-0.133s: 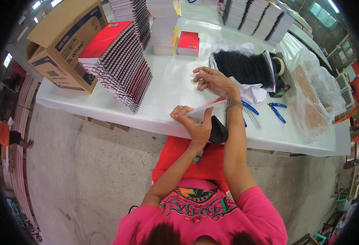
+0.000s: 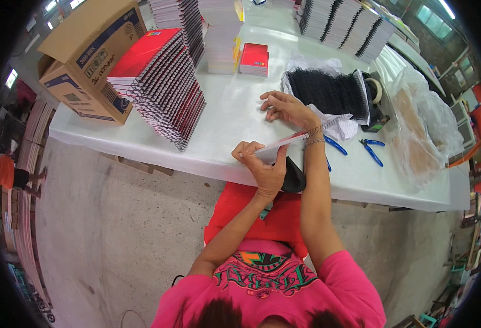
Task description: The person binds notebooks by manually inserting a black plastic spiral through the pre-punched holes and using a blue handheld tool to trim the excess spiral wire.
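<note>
My left hand (image 2: pixel 263 168) is closed on a thin notebook (image 2: pixel 282 146), thumb on one side and fingers on the other, holding it tilted above the table's front edge. A wire coil (image 2: pixel 316 131) runs along the notebook's right end, beside my right wrist. My right hand (image 2: pixel 287 108) hovers over the table beyond the notebook, its fingers loosely bent and apart with nothing in them. Under the notebook a black object (image 2: pixel 294 176) stands at the edge, partly hidden by my left hand. Blue-handled pliers (image 2: pixel 334 145) lie partly behind my right forearm.
A tall stack of red spiral notebooks (image 2: pixel 166 93) stands at left beside a cardboard box (image 2: pixel 90 68). Small red-covered pads (image 2: pixel 254 59) lie farther back. Black coils (image 2: pixel 328 90), blue cutters (image 2: pixel 372 150) and a clear plastic bag (image 2: pixel 424 126) are at right.
The coil's loose end, which hung past my right forearm toward the pliers, no longer hangs there; the coil now sits along the notebook's end. My hands have barely shifted.
</note>
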A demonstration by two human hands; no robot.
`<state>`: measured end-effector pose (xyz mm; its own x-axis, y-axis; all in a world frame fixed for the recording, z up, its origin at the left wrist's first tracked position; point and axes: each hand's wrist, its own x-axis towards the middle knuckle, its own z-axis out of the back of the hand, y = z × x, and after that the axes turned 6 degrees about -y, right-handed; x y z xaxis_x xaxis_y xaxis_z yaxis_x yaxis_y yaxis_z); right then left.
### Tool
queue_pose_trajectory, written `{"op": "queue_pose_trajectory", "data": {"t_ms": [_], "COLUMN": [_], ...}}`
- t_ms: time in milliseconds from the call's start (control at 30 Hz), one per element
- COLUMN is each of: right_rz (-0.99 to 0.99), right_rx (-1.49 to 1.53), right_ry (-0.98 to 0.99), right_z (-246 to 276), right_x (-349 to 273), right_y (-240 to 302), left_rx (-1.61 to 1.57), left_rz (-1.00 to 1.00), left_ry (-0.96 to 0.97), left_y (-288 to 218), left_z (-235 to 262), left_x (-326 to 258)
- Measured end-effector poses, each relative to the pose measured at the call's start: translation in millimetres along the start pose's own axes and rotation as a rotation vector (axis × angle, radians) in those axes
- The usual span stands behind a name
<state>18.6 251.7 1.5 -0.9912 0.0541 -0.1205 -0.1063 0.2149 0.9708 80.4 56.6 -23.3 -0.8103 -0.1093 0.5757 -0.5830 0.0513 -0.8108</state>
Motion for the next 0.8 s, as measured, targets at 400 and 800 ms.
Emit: {"op": "queue_pose_trajectory", "data": {"t_ms": [400, 800], "right_rz": [-0.01, 0.292], "right_rx": [-0.112, -0.272], "right_ry": [-0.087, -0.399], "right_z": [-12.1, 12.1], "right_x": [43.7, -5.4], "right_y": [32.6, 62.2], "left_rx": [0.011, 0.08], "left_rz": [0.065, 0.191], "left_ry": [-0.081, -0.109], "left_y": [12.6, 27.9], "left_z": [-47.3, -57.8], "left_x": [49.7, 67.1]}}
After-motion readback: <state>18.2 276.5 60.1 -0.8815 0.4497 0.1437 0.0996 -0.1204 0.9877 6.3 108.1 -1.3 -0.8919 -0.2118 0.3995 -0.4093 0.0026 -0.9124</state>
